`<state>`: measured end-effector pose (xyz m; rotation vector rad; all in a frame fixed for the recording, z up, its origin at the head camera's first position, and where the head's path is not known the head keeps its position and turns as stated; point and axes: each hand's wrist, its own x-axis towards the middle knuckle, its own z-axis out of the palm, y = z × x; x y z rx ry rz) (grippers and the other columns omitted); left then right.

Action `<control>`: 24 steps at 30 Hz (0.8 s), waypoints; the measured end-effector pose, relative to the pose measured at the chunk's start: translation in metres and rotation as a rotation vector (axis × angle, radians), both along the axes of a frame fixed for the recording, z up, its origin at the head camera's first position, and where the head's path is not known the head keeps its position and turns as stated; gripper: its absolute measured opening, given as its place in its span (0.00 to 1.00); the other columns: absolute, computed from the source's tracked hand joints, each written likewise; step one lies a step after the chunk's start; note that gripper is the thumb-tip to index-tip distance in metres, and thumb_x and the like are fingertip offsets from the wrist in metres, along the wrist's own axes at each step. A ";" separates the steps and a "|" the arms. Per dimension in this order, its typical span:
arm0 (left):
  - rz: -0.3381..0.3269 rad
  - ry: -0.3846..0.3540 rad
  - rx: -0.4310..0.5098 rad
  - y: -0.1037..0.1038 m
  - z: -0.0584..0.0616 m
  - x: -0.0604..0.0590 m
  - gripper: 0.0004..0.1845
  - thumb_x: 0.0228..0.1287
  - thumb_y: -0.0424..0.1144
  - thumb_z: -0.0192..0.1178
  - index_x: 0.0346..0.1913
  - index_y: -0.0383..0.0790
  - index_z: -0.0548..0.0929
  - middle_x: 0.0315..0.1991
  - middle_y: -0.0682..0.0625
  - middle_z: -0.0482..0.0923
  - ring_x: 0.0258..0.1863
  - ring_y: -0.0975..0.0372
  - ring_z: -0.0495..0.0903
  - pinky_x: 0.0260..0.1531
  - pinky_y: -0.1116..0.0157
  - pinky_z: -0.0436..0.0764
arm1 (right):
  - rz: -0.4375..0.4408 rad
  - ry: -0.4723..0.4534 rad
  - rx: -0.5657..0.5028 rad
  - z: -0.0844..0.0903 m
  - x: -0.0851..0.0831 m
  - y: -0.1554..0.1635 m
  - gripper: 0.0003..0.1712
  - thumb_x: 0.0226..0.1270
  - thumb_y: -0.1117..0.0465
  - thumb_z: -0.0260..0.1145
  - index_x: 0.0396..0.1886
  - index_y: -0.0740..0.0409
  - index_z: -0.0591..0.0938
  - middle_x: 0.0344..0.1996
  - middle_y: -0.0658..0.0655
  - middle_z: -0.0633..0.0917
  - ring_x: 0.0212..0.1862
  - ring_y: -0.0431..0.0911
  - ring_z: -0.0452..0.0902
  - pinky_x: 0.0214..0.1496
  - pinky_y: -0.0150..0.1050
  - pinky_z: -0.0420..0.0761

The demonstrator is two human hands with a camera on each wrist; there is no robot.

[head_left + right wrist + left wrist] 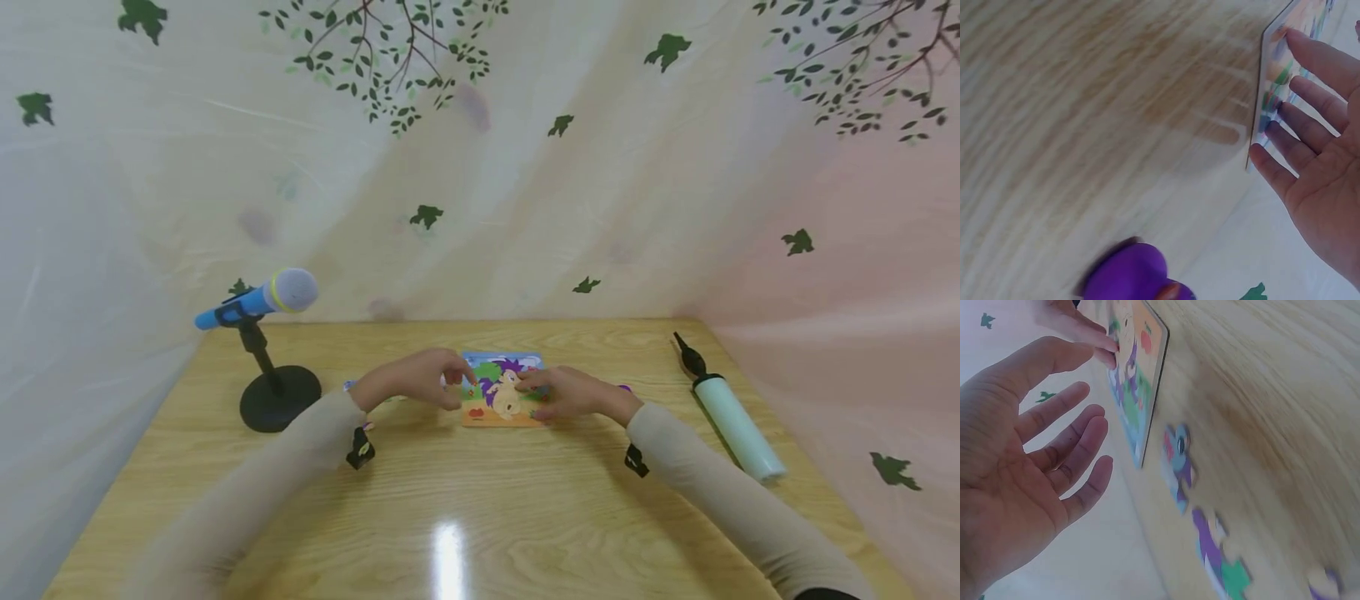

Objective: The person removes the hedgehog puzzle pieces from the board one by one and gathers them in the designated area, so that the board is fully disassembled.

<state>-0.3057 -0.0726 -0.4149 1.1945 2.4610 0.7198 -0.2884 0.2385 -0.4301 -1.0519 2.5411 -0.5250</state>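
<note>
A picture puzzle board [480,414], with a cartoon figure with spiky purple hair, lies flat on the table. My left hand [431,379] hovers at its left edge, fingers loosely bent and holding nothing. On the board's right side rest the fingertips of my right hand [573,392], fingers spread and slightly bent. In the left wrist view, loose puzzle pieces lie beside the board: a blue one with an eye [1179,456], a purple and green one [1210,547] and a purple and cream one [1324,584]. My left forearm and hand mostly hide them in the head view.
A blue toy microphone [262,300] on a black round stand [281,400] is at the left. A pale green hand pump [738,425] with a black nozzle lies at the right. Beyond my right hand sits a purple rounded object [1125,275]. A patterned curtain [495,217] hangs behind the table.
</note>
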 end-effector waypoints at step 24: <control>0.115 -0.093 0.051 0.071 -0.036 -0.027 0.35 0.48 0.36 0.80 0.63 0.38 0.81 0.54 0.43 0.77 0.53 0.53 0.77 0.57 0.56 0.79 | -0.022 -0.031 -0.111 -0.013 -0.009 0.010 0.26 0.65 0.58 0.73 0.61 0.62 0.80 0.67 0.63 0.78 0.68 0.60 0.74 0.70 0.60 0.72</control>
